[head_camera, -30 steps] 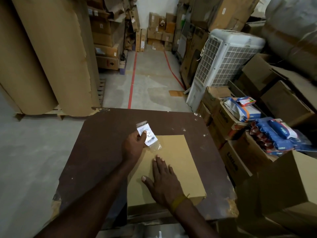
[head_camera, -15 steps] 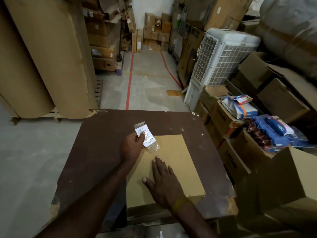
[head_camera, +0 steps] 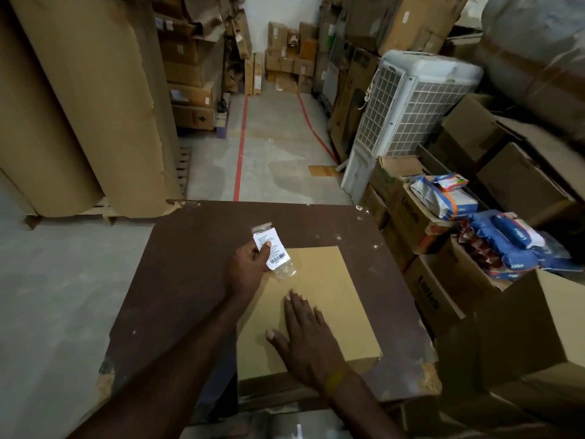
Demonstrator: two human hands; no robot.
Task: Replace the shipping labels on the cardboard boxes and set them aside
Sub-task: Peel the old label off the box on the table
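One flat cardboard box lies on one dark brown table, its plain tan top smooth and rectangular, its near edge close to the table's chipped front edge. The tabletop is matte, scuffed and flaked pale at its corners.

One shipping label is in play: a small white slip with printed lines and a barcode, inside a clear, crinkled plastic sleeve that sticks out past it at both ends. It is over the table at the box's far left corner. The left hand pinches it, thumb laid across the printed face and the other fingers curled behind; whether the sleeve's lower end touches the box I cannot tell.

The right hand lies palm down on the box top, fingers straight and slightly spread, thumb out to the left, pressing flat and gripping nothing. A yellowish band circles that wrist.

To the left stand two large rolls of brown corrugated paper, ragged at the edges, on a wooden pallet. To the right is one white air cooler with grid vents, then stacked brown cartons, several open, holding crumpled blue and white packets. Two red lines run along the grey concrete floor towards more stacked cartons at the far wall.
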